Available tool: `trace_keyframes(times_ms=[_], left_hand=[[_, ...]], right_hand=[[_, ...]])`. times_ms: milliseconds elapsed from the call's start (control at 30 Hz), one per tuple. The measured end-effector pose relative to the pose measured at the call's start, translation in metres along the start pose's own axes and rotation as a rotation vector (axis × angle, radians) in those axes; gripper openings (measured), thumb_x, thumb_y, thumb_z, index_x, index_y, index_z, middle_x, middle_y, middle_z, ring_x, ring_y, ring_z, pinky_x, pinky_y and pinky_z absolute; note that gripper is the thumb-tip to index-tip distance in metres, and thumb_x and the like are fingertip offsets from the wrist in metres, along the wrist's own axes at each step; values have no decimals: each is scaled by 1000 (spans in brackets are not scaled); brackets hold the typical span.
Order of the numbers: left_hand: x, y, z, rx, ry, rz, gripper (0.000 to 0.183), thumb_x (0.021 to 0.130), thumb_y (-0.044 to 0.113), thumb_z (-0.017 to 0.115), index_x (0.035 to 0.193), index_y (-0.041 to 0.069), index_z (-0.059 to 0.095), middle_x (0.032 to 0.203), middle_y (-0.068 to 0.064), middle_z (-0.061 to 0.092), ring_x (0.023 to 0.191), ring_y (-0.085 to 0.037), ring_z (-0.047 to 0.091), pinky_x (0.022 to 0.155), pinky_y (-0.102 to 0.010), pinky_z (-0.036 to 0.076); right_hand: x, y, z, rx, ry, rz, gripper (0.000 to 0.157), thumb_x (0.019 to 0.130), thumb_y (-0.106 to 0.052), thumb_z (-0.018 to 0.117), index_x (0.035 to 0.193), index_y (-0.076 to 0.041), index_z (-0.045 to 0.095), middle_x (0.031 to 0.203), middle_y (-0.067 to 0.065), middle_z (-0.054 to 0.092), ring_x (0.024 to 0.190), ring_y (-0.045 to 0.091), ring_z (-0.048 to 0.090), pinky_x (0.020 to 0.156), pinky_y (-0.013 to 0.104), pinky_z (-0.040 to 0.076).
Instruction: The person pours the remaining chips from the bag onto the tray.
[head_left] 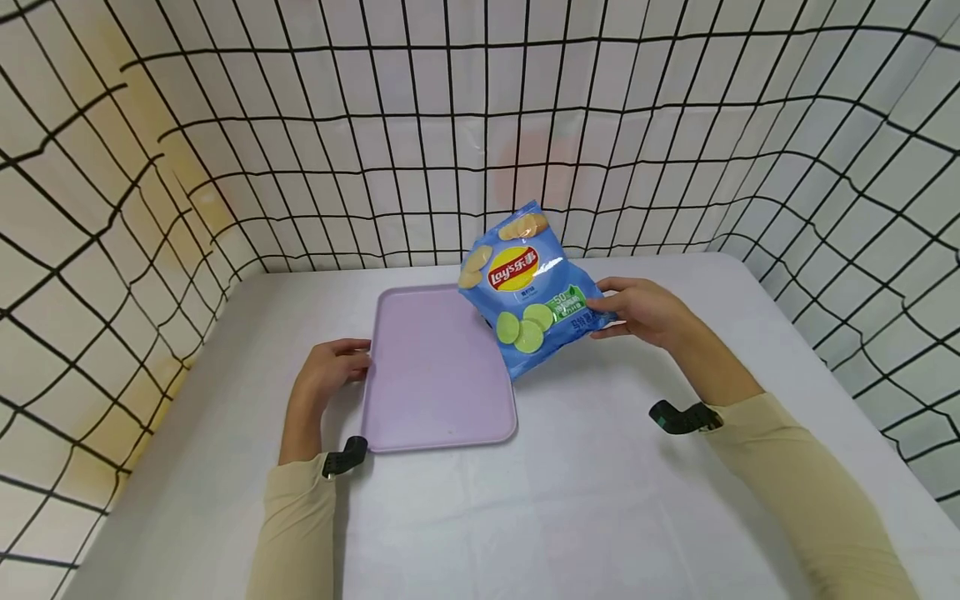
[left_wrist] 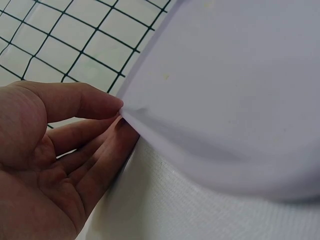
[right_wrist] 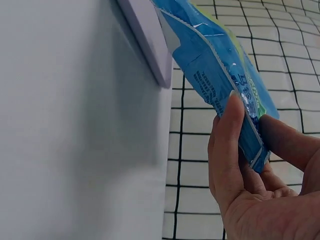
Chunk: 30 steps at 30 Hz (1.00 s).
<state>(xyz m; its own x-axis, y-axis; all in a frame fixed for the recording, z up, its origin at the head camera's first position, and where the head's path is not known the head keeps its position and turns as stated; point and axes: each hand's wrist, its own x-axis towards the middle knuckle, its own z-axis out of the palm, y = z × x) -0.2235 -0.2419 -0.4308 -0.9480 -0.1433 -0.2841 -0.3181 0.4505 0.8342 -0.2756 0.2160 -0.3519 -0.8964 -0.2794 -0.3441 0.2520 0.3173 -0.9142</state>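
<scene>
A blue bag of Lay's chips [head_left: 525, 287] is held tilted by my right hand [head_left: 637, 312], which pinches its lower right corner. In the right wrist view, thumb and fingers press the bag's crimped end [right_wrist: 240, 105] from both sides. The bag overlaps the upper right part of a lilac tray [head_left: 438, 392] in the head view. On the tray's left side, my left hand [head_left: 330, 367] pinches the rim between thumb and fingers. The left wrist view shows the thumb on top of the tray edge [left_wrist: 165, 150] and the fingers below it.
The tray is at a white-covered table [head_left: 600, 500]. Black wire mesh [head_left: 420, 133] over white sheeting rises at the back and on both sides. A small black wrist device [head_left: 678, 417] sticks out from each sleeve cuff.
</scene>
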Motion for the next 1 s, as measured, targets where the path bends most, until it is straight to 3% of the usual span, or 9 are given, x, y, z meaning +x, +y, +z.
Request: trace_keyframes(times_ms=[433, 1000], left_hand=[[2, -2, -1, -3, 5, -10, 44, 96, 20, 63, 139, 9, 62, 128, -16, 67, 91, -15, 70, 85, -27, 49], [2, -1, 0, -6, -4, -13, 44, 97, 19, 63, 139, 8, 61, 127, -16, 67, 94, -17, 68, 86, -28, 49]], right_hand=[[19, -15, 25, 51, -13, -62, 42, 99, -21, 65, 134, 1, 55, 96, 2, 69, 89, 19, 68, 84, 36, 60], [22, -28, 37, -53, 21, -84, 41, 96, -19, 69, 131, -1, 60, 96, 4, 72, 84, 22, 71, 85, 40, 60]])
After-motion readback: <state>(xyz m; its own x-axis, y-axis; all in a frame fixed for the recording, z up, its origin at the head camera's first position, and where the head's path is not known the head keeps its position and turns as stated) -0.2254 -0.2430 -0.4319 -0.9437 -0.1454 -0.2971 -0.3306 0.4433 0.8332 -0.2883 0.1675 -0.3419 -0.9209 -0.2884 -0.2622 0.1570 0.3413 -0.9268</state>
